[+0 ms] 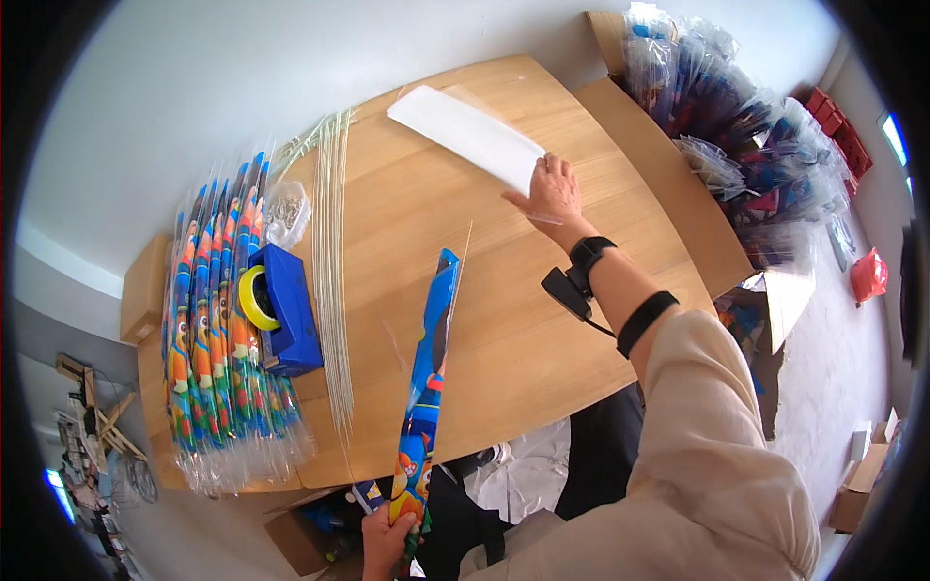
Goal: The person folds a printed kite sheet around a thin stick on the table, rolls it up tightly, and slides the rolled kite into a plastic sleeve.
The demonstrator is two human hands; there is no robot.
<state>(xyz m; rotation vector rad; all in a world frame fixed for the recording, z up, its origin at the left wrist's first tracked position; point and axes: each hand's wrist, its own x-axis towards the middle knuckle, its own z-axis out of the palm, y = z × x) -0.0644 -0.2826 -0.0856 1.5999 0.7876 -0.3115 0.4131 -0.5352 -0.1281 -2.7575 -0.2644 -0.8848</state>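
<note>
My left hand [387, 537], low in the view, is closed around the lower end of a folded, brightly printed kite-like item [422, 402], blue at the top with cartoon figures. A thin stick [459, 276] runs along its right side, its tip rising above it. My right hand [554, 194] lies on the near right end of a long stack of white or clear plastic sleeves [465, 136]. Its thumb is spread away from the fingers, and a clear edge shows beneath the palm. Whether the fingertips pinch a sleeve is hidden.
On the wooden table [504, 310] lie several bagged printed items [218, 329], a blue tape dispenser [288, 310] with yellow tape, a bundle of thin sticks [332, 261] and a clear tub [288, 213]. A cardboard box [659, 174] of bagged goods stands at the right.
</note>
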